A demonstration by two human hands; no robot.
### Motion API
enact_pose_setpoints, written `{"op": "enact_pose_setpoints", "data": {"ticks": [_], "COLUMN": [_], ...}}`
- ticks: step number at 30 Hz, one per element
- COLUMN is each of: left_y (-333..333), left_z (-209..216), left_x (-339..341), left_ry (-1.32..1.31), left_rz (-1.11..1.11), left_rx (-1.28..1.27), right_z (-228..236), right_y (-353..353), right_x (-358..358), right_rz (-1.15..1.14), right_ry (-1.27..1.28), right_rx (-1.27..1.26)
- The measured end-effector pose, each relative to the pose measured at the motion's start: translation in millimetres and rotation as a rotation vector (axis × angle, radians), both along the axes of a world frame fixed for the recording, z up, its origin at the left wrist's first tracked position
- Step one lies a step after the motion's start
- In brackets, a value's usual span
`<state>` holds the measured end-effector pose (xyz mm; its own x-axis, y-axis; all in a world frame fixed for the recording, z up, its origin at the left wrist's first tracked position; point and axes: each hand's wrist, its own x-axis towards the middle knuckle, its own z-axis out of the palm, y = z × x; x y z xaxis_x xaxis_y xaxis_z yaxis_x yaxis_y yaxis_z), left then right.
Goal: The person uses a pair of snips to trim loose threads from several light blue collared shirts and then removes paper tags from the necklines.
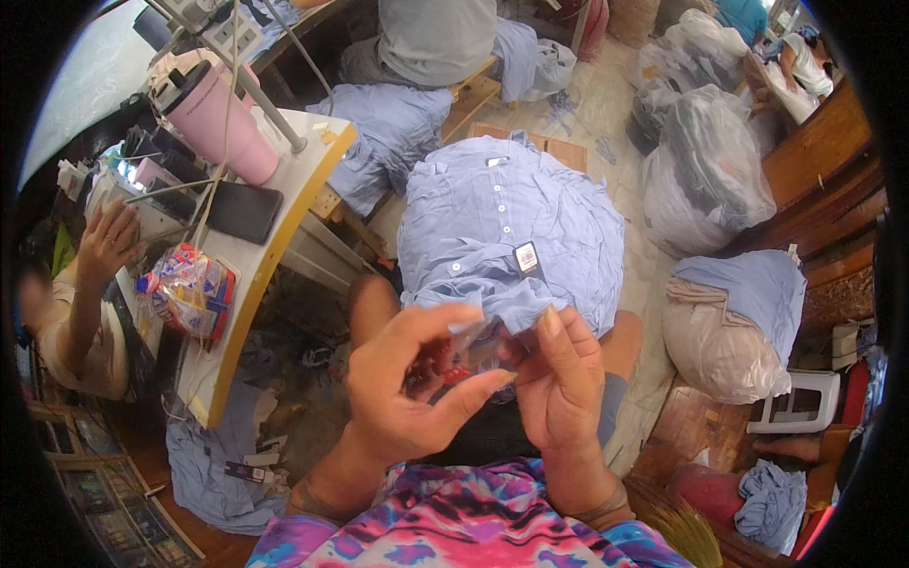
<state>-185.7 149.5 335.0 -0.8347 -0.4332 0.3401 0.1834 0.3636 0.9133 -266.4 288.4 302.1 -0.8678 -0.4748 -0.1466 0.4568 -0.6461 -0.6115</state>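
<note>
A light blue buttoned shirt [559, 204] is spread over a rounded heap in front of me, its button placket facing up. A black and white hang tag [526, 257] lies on it. At the shirt's near edge, my left hand [407, 379] curls around a small red thing [437, 364], partly hidden and too unclear to name. Its thumb and forefinger are apart at the tips. My right hand [563, 379] pinches a bit of the blue cloth between thumb and fingers. Something see-through shows between the hands; I cannot make out what it is.
On the table [248, 327] at left stand a pink tumbler [222, 123], a phone [244, 210] and a plastic-wrapped pack [189, 289]. Another person's hand [109, 241] is beyond it. Bagged bundles [705, 170] and a cloth-topped sack [729, 331] stand at right.
</note>
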Motion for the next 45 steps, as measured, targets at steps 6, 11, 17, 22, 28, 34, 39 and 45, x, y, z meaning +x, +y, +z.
{"op": "enact_pose_setpoints", "data": {"ticks": [6, 11, 17, 22, 28, 34, 39, 45], "left_y": [-10, -1, 12, 12, 10, 13, 9, 17], "left_z": [-9, -17, -18, -7, -4, -4, 2, 2], "left_x": [-18, -21, -16, -11, -10, -10, -9, -5], "left_ry": [-0.130, -0.138, -0.076, -0.113, -0.115, -0.129, -0.193, -0.355], "left_rz": [-0.205, -0.220, -0.247, -0.241, -0.242, -0.227, -0.302, -0.317], "left_rx": [0.212, 0.188, 0.249, -0.115, -0.131, -0.045, -0.011, 0.599], "right_z": [-2, -4, -2, -4, -9, -9, -13, -18], "right_y": [5, 8, 11, 13, 15, 13, 13, 9], "right_x": [-1, -1, -7, -11, -12, -11, -11, -10], "right_rz": [0.029, -0.012, -0.032, -0.044, -0.041, -0.043, -0.079, -0.156], "right_ry": [0.066, 0.058, 0.047, 0.058, 0.051, 0.045, 0.112, 0.252], "right_rx": [0.099, 0.091, 0.085, 0.067, 0.050, 0.026, 0.013, 0.067]}}
